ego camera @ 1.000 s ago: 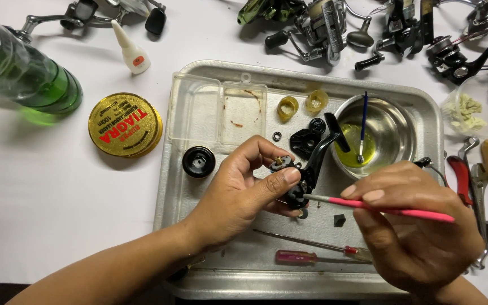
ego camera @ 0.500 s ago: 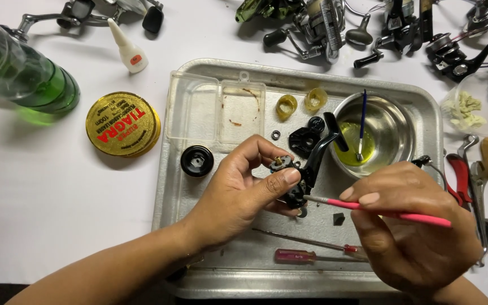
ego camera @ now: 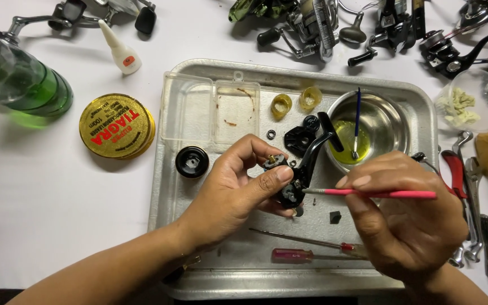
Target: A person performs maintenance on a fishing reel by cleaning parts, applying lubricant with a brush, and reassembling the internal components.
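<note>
The left hand is closed around a small black reel part, with the thumb pressing on its front and the other fingers curled behind it. The part is held just above the metal tray, near the tray's middle. The right hand pinches a thin pink brush between thumb and fingers; the brush tip touches the reel part. In the upper right part of the tray stands a steel bowl with yellow liquid. Near the tray's front edge lies a red screwdriver.
</note>
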